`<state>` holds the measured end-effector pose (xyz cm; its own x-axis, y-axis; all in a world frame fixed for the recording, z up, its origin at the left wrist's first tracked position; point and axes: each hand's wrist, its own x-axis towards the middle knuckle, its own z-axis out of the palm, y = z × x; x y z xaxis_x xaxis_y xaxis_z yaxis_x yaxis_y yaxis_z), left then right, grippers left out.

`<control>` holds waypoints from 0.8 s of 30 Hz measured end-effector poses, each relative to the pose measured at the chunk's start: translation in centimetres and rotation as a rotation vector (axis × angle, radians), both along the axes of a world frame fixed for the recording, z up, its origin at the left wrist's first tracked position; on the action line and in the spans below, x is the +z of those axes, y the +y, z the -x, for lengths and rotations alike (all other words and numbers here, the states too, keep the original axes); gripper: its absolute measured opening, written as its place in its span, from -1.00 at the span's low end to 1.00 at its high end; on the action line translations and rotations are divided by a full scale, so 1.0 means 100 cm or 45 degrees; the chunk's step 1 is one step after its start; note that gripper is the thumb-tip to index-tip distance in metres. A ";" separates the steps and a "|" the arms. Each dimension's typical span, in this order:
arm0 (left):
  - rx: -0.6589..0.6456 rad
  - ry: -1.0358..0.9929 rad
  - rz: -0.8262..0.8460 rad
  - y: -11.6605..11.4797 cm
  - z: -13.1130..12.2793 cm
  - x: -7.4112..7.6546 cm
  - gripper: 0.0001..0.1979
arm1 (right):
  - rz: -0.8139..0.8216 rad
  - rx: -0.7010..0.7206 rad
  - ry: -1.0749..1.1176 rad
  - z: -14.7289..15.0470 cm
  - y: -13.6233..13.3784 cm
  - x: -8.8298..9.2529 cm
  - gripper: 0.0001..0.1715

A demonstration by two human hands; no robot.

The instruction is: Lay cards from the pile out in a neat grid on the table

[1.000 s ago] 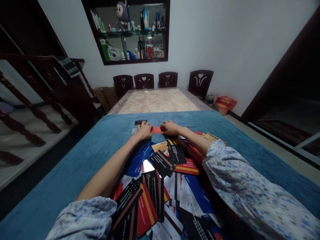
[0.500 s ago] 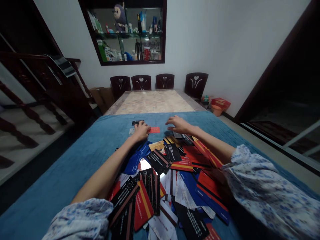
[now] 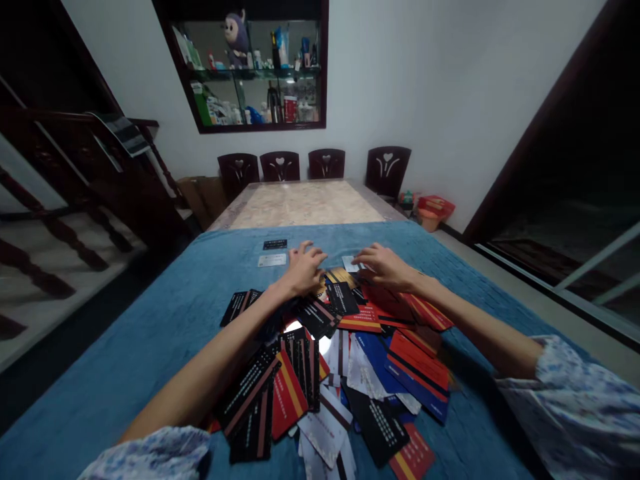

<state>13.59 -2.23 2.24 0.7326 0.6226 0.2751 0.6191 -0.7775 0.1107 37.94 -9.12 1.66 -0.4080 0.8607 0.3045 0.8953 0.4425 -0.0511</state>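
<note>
A heap of bank-style plastic cards (image 3: 343, 298) in black, red, blue, white and gold lies before me. My left hand (image 3: 303, 269) hovers at the heap's far left edge, fingers bent and apart, hiding part of a gold card. Beyond it a black card (image 3: 275, 245) and a white card (image 3: 272, 260) lie one above the other. My right hand (image 3: 386, 267) is open at the far right, its curved fingers over the right end of a whitish card (image 3: 349, 263). Whether they touch it, I cannot tell.
Blue cloth (image 3: 165, 320) covers the near part of the table, with the marble-patterned top (image 3: 300, 203) beyond. Several dark chairs (image 3: 387, 170) stand at the far end. A red bag (image 3: 436, 205) sits in a bin at right.
My left hand has moved right, away from the black and white cards. The red card beside them is no longer visible. My right hand has shifted right and down, over the whitish card.
</note>
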 end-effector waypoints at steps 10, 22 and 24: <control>-0.347 0.040 0.063 -0.076 -0.032 0.008 -0.65 | -0.095 0.084 0.194 -0.030 -0.075 -0.013 -0.70; -0.412 0.176 0.111 -0.111 -0.053 0.004 -0.76 | 0.062 0.130 0.172 -0.036 -0.113 -0.015 -0.57; -0.401 0.192 0.113 -0.114 -0.055 0.003 -0.77 | 0.094 0.119 0.150 -0.036 -0.115 -0.015 -0.56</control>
<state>19.09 -13.68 2.58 0.9204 0.3768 0.1041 0.3655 -0.9240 0.1122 41.51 -20.65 0.12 -0.4524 0.8425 0.2923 0.8363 0.5146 -0.1889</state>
